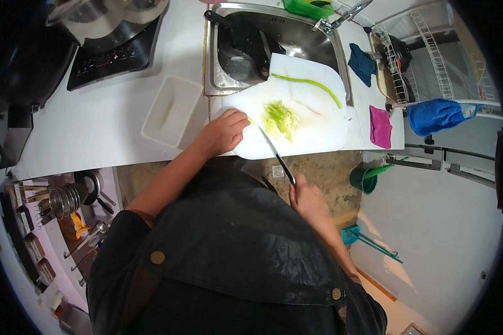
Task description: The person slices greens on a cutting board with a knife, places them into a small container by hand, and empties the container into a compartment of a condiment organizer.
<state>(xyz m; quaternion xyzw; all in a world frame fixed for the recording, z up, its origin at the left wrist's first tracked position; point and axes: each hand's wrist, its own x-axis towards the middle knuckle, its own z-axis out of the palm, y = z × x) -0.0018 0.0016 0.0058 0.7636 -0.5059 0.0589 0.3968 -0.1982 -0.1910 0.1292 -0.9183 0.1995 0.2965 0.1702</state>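
Observation:
My right hand (308,201) is closed round the black handle of a knife (271,146), whose blade points up and left over the white cutting board (324,137). My left hand (224,134) rests on the board's left part with its fingers curled. A small pale green vegetable piece (250,121) shows at its fingertips, mostly hidden by them. Between the hand and the board's middle lies a heap of thin green vegetable shreds (279,118), just beyond the knife tip. A long, slender green pod (313,85) curves along the board's far side.
The board overlaps the near part of a steel sink (302,33) holding a black pan (246,36). A translucent white tray (173,111) stands left on the counter. Farther left is an induction cooktop (114,58) with a pot (109,25). Cloths, including a pink one (380,127), lie right.

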